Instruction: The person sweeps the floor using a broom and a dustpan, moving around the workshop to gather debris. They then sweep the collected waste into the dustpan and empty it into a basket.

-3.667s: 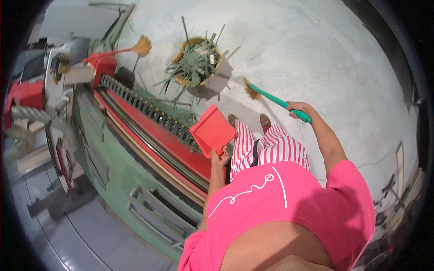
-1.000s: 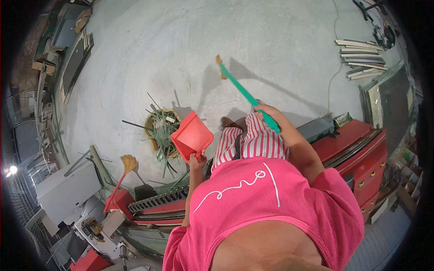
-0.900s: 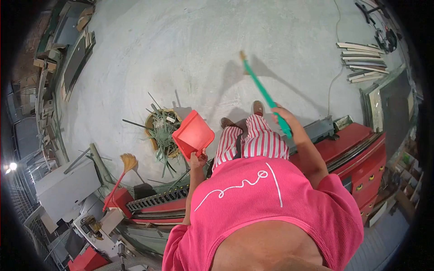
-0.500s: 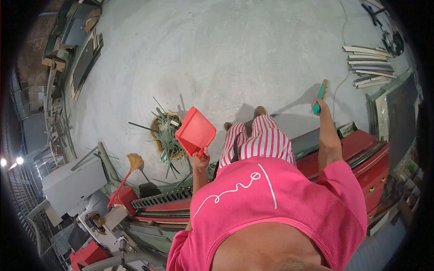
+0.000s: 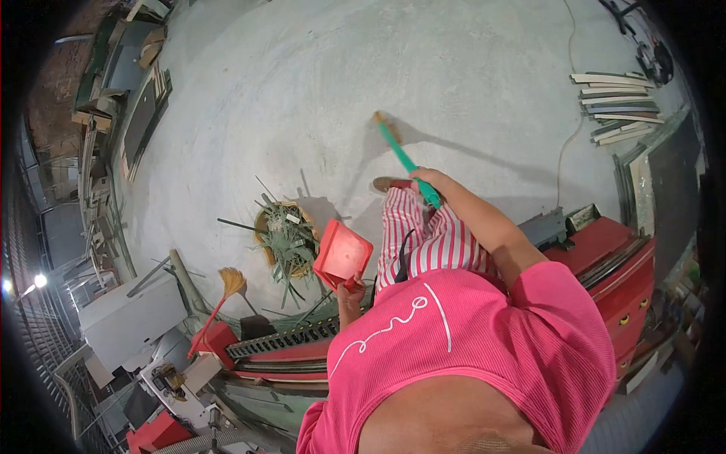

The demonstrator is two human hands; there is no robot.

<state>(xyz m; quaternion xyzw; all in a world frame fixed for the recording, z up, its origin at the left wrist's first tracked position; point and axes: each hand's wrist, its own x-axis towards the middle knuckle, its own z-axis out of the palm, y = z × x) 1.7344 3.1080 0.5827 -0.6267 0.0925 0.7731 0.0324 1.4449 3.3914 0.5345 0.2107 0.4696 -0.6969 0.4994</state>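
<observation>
My left hand [image 5: 350,290] is closed around the handle of a red dustpan [image 5: 345,253], held in the air beside my striped trousers. In my right hand [image 5: 429,177] is a hand brush [image 5: 398,151] with a green handle, gripped near its end in front of my legs. Its yellowish bristle end points forward over the grey floor. Just left of the dustpan stands a yellow basket [image 5: 262,225], heaped with green strips and scraps [image 5: 287,240].
A straw broom [image 5: 232,282] with a red handle leans at the left by a red machine [image 5: 280,352]. Slats [image 5: 616,102] are piled on the floor at the right. Panels [image 5: 144,121] lie along the left. A thin cable [image 5: 563,151] crosses the floor [image 5: 302,91].
My right hand has swung the brush inward from the far right to in front of my legs. The dustpan has moved lower and slightly right, tilting differently. My feet have shifted.
</observation>
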